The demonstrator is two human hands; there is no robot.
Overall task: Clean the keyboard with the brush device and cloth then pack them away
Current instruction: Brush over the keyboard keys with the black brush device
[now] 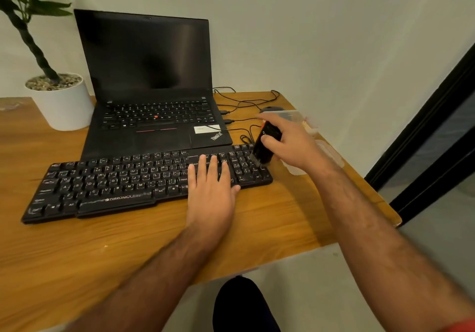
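- Black keyboard point(123, 182) sits across the wooden table point(270, 229), tilted a bit so its right end is further back, right in front of an open laptop point(154, 95) with a dark screen.
- Left hand point(209, 190) is laid flat on the right-middle part of the keyboard, fingers straight and close together over the keys, palm hanging over the front edge. Not gripping anything, just pressing down on it.
- Right hand point(290, 144) has its fingers and thumb wrapped round the black brush device point(266, 144), held nearly upright and leaning a little, bristles down on the number pad at the right end of the keyboard.
- Behind the right hand there's a clear plastic container point(293, 115) and what looks like its lid point(331, 151) near the table's right edge, both blurry. Can't make out a cloth anywhere.
- Thin black cables point(246, 100) loop behind the laptop on the right.
- White pot with a plant point(59, 100) sits at the back left, just beside the laptop.
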